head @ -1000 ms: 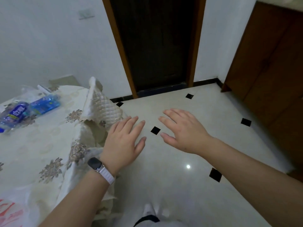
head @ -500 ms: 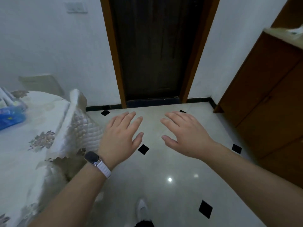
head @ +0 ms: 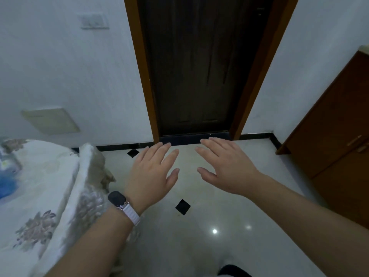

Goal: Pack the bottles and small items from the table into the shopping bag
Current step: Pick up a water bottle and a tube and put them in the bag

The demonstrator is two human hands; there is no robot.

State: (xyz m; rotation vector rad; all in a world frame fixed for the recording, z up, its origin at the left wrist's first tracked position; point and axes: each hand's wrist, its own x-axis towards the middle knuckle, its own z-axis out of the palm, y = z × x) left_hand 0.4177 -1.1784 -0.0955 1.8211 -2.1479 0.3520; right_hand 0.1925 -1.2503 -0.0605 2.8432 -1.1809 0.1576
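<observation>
My left hand (head: 152,172), with a watch on a white strap at the wrist, and my right hand (head: 225,166) are held out palm down over the floor, fingers spread, holding nothing. The table (head: 40,188), under a cream floral cloth, lies at the left, apart from both hands. A blurred blue bottle (head: 7,185) shows on it at the far left edge, mostly cut off. No shopping bag is in view.
A dark wooden door (head: 197,66) in an orange-brown frame stands straight ahead. A brown wooden cabinet (head: 339,136) fills the right side. The glossy pale tiled floor (head: 209,226) with small black squares lies below my hands.
The view has swung up and to the right: the table and bottles have slid to the left edge and the bag has left the frame. Both hands stay open and spread.
</observation>
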